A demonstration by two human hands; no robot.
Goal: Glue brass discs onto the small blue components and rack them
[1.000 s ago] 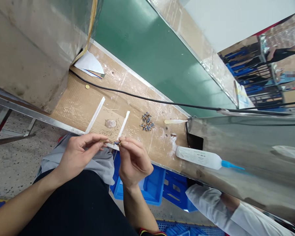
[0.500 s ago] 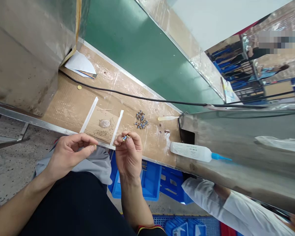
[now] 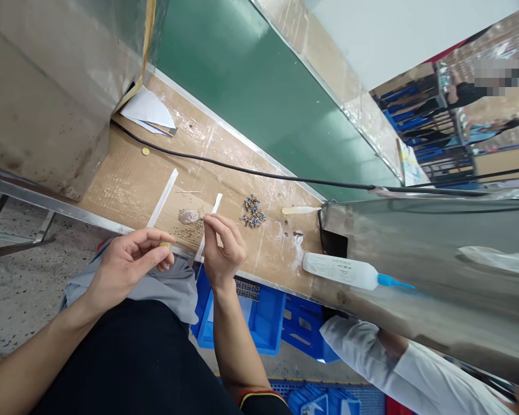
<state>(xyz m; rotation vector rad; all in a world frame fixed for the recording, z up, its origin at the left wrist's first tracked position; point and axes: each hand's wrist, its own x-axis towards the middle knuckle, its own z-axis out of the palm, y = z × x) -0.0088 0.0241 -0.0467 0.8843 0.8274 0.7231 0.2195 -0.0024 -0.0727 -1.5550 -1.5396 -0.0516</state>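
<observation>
My left hand (image 3: 132, 262) hovers at the near edge of the cardboard-covered bench (image 3: 129, 184), pinching a small brass disc (image 3: 165, 246) between thumb and forefinger. My right hand (image 3: 222, 248) reaches over the bench edge, its fingertips pinched on a tiny blue part (image 3: 201, 218) held at a clear blob of glue (image 3: 189, 216). The blob lies between two white strips (image 3: 163, 196) stuck to the cardboard. A small heap of blue and brass parts (image 3: 253, 211) lies just right of my right hand.
A white glue bottle with a blue nozzle (image 3: 349, 272) lies on the bench at right, beside a wooden stick (image 3: 300, 210). A black cable (image 3: 242, 168) crosses the bench. Behind runs a green conveyor belt (image 3: 259, 86). Blue crates (image 3: 268, 317) sit under the bench; another person's white sleeve (image 3: 397, 363) is at lower right.
My right hand has moved forward from near my left hand onto the bench, bringing the tiny part to the glue blob. My left hand stays put with the disc.
</observation>
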